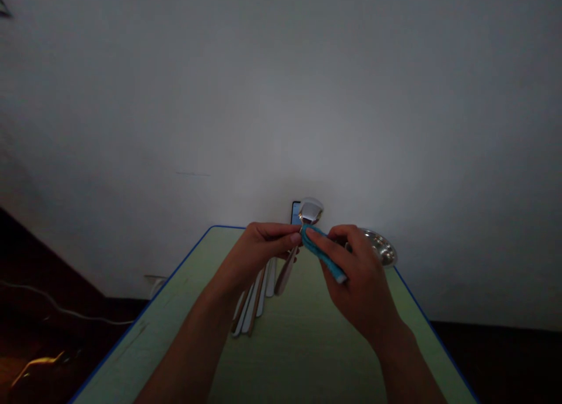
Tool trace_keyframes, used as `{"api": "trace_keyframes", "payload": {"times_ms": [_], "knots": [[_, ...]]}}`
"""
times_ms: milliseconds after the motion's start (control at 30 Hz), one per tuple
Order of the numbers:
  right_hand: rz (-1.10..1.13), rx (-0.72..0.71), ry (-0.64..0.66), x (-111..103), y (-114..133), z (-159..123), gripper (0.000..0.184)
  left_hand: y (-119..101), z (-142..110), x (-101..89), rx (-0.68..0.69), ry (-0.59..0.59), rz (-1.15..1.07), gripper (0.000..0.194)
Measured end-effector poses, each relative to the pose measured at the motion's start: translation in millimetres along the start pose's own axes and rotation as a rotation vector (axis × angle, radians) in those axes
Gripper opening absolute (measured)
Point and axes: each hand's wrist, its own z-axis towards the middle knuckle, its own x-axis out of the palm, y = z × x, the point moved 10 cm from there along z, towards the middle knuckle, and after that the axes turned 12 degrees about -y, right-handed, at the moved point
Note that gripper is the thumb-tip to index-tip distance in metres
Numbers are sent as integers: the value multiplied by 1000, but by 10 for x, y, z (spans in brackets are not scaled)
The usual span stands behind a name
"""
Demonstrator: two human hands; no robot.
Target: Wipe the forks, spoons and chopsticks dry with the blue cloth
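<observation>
My left hand [263, 246] pinches the handle of a shiny metal spoon [311, 209], whose bowl points up and away. The handle's end slants down toward me below the fingers. In my right hand [355, 266] is a folded blue cloth [325, 254], pressed against the spoon's neck just under the bowl. Several pieces of flatware [252, 304] lie side by side under my left wrist, with their handle ends toward me; their far ends are hidden by my hand. A shiny metal bowl [384, 249] stands beyond my right hand, which partly covers it.
A phone [295, 212] stands behind the spoon near the wall [281, 99]. The pale green table [298, 357] has a blue edge and touches or nearly touches the wall. A white cable [65, 310] runs along the dark floor at left.
</observation>
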Motion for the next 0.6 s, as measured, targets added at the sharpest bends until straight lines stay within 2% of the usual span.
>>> {"api": "trace_keyframes", "payload": {"times_ms": [300, 600], "knots": [[-5, 23, 22, -10, -9, 1, 53, 48, 9, 43, -19, 41, -31, 24], [3, 10, 32, -10, 3, -7, 50, 49, 8, 72, -52, 30, -84, 21]]}}
